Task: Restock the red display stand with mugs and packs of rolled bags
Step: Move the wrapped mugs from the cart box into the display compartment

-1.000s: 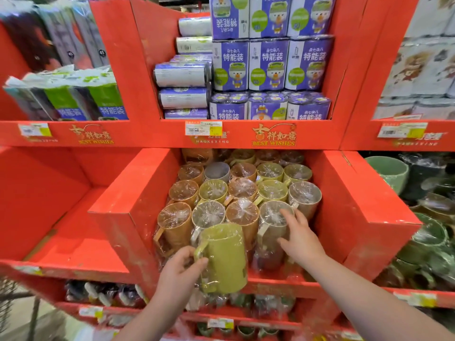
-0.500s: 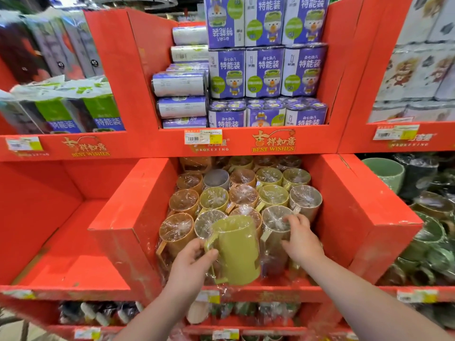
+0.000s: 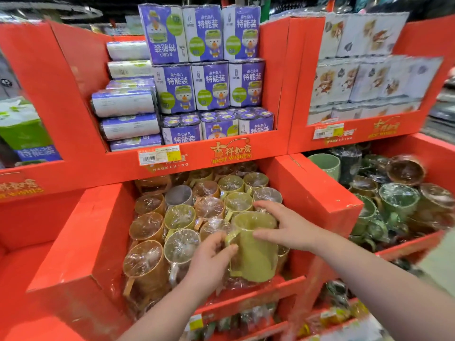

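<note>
A yellow-green mug in clear wrap stands upright at the front right of the mug compartment of the red display stand. My left hand grips its handle. My right hand rests on the mug's rim and right side with fingers spread. Several wrapped mugs in brown, yellow and grey fill the compartment behind and to the left. Purple packs of rolled bags are stacked on the shelf above.
The compartment to the right holds green and dark mugs. Above them stand white patterned packs. A bare red compartment lies to the left. Green packs sit at the upper left. More goods lie on the lower shelf.
My left hand carried the yellow-green mug up and right into the front of the compartment. My right hand left the clear mug at the right and came onto the yellow-green mug.
</note>
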A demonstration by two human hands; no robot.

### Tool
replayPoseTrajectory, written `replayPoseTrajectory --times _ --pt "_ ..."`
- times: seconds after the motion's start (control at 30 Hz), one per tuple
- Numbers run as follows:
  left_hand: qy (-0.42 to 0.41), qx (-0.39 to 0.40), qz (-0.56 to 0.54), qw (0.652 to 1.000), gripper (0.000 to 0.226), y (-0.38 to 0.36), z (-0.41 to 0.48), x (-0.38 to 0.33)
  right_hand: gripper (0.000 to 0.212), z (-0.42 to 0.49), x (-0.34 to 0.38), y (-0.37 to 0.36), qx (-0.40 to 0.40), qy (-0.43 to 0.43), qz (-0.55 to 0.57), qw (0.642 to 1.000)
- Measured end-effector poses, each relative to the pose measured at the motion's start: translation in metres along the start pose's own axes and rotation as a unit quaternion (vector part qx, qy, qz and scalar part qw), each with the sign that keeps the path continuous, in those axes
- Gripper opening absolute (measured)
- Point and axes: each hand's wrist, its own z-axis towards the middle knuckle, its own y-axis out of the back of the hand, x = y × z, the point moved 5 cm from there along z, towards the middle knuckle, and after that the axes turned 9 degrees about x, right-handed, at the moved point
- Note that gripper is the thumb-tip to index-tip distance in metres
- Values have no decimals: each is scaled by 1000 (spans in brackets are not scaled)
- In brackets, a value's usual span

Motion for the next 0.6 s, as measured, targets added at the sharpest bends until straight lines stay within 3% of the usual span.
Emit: replayPoseTrajectory --times 0.1,0.3,0.4,0.53,0.6 --pt "-34 27 35 998 12 -12 15 -13 88 -6 -1 5 33 -17 -85 996" --pt "-89 93 65 989 11 -33 37 -24 97 -12 -21 26 39 -113 -123 985" --pt "-94 65 183 977 25 -31 58 -16 102 -13 -26 35 48 -143 -182 972" --pt "-75 77 450 887 61 -30 78 -5 105 -5 -32 29 77 -153 -279 945" --pt "-66 113 501 855 72 -36 85 0 104 2 -35 25 79 -149 -341 925"
